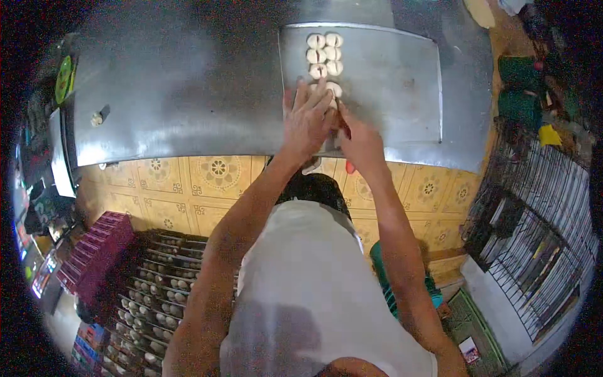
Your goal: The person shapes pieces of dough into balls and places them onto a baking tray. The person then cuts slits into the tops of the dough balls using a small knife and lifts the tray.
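Two columns of small white dough pieces (325, 55), each with a slit in its top, sit on a flat metal tray (389, 81). My left hand (308, 122) lies over the nearer pieces with its fingers stretched out, touching the dough and partly hiding it. Close beside it, my right hand (363, 139) is closed around what looks like a red-handled knife (350, 167). The end of the handle shows below the hand; the blade is mostly hidden at the dough.
The tray rests on a wide metal table (188, 81). A small dough lump (96, 119) is at the table's left. Behind me at lower left stands a rack (151, 295) of dough pieces beside a purple crate (94, 251). Wire racks (534, 245) stand at right.
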Tool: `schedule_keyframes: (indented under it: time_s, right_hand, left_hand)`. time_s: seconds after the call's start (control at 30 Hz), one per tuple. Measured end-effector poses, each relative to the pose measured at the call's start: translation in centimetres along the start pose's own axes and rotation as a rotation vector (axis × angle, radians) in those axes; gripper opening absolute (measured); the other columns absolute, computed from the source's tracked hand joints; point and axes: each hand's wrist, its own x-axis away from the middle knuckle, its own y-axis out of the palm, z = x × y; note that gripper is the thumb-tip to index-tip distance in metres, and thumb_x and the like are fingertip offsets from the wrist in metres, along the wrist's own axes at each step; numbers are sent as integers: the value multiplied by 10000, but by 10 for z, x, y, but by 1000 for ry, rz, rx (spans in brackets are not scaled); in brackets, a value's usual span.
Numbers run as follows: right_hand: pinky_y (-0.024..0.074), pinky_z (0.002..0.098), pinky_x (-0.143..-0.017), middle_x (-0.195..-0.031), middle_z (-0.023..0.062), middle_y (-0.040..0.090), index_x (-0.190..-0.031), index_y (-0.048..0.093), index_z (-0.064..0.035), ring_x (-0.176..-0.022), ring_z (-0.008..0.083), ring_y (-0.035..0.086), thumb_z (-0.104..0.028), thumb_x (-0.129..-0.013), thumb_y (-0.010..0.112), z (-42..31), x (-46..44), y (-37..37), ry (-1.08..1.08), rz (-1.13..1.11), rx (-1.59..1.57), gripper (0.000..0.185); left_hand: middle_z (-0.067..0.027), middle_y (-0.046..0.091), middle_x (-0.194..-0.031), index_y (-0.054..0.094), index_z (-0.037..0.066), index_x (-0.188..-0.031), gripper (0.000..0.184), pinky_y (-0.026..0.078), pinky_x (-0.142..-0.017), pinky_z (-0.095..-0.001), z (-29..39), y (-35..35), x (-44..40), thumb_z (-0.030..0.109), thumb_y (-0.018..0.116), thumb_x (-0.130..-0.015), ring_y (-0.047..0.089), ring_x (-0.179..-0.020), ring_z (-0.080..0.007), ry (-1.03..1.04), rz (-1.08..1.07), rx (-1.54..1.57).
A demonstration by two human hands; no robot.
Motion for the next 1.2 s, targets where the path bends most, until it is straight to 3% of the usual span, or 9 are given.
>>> schedule_keyframes:
  time_s: [0.3, 0.47, 0.6, 0.7, 0.83, 0.97, 1.03, 1.13, 1.2]
  right_hand:
    - [498, 455, -597, -733, 206, 633, -1259, 559, -96, -633, 302, 648, -236, -947, 539, 17, 91, 3, -28, -110, -82, 342]
    - [480, 263, -601, -774, 27, 600, -1008, 559, -24, -678, 117, 592, -168, -989, 530, 56, 97, 10, 396, 248, -969, 148]
    - [505, 274, -637, -895, 33, 603, -988, 551, -49, -723, 124, 605, -176, -986, 559, 88, 80, 42, 462, 376, -1325, 128]
    - [510, 282, -645, -880, 37, 611, -1006, 557, -50, -736, 131, 612, -176, -980, 572, 83, 73, 34, 527, 382, -1368, 130]
    - [580, 340, -660, -868, 82, 645, -1126, 525, -15, -763, 214, 685, -246, -959, 615, 109, 63, 24, 518, 308, -1276, 299]
    - [478, 268, -632, -821, 51, 645, -1041, 598, -5, -713, 134, 596, -141, -946, 588, 130, 63, -3, 561, 447, -1029, 166]
    - [472, 306, -630, -815, 102, 652, -999, 602, 14, -708, 174, 606, -216, -936, 594, 106, 48, -13, 548, 601, -532, 238]
    - [466, 322, -577, -780, 64, 639, -1098, 584, -18, -668, 125, 575, -207, -969, 546, 82, 49, -6, 472, 553, -419, 232]
    - [472, 395, -567, -710, 119, 622, -1099, 564, -35, -623, 241, 598, -264, -967, 534, 36, 50, -6, 484, 378, -448, 267]
  left_hand:
    - [-31, 487, -1442, 599, 155, -1284, 410, 219, -1091, -649, 3, 6, 28, 299, 590, -900, 374, -1351, -405, 38, 99, -79]
    - [-209, 524, -1364, 511, 0, -1319, 512, 290, -1112, -499, -36, -25, -25, 179, 643, -858, 452, -1297, -403, 78, 195, 161]
    - [-161, 604, -1146, 512, 53, -1300, 519, 445, -940, -476, -138, 13, -133, 141, 671, -814, 571, -1026, -362, 244, 610, 189]
    - [-147, 643, -1033, 575, 60, -1225, 440, 488, -845, -456, -174, 13, -178, 118, 679, -802, 617, -862, -347, 30, 67, 673]
    - [-137, 640, -892, 634, 67, -1095, 325, 499, -733, -452, -186, 14, -180, 121, 700, -781, 603, -715, -349, 383, 181, 74]
    - [-175, 629, -897, 631, 49, -902, 207, 464, -738, -504, -234, 32, -106, 220, 685, -797, 589, -839, -391, -199, 58, 669]
    - [-187, 628, -905, 615, 36, -913, 196, 451, -754, -526, -202, -11, -50, 200, 653, -813, 583, -884, -399, 155, 149, -87]
    - [-184, 619, -904, 592, 25, -946, 150, 450, -742, -513, -164, -41, -22, 98, 629, -821, 585, -863, -397, -2, -47, 45]
    - [-184, 623, -916, 610, 8, -1005, 202, 461, -774, -501, -138, -60, -21, 100, 635, -827, 593, -862, -395, -56, -67, 108]
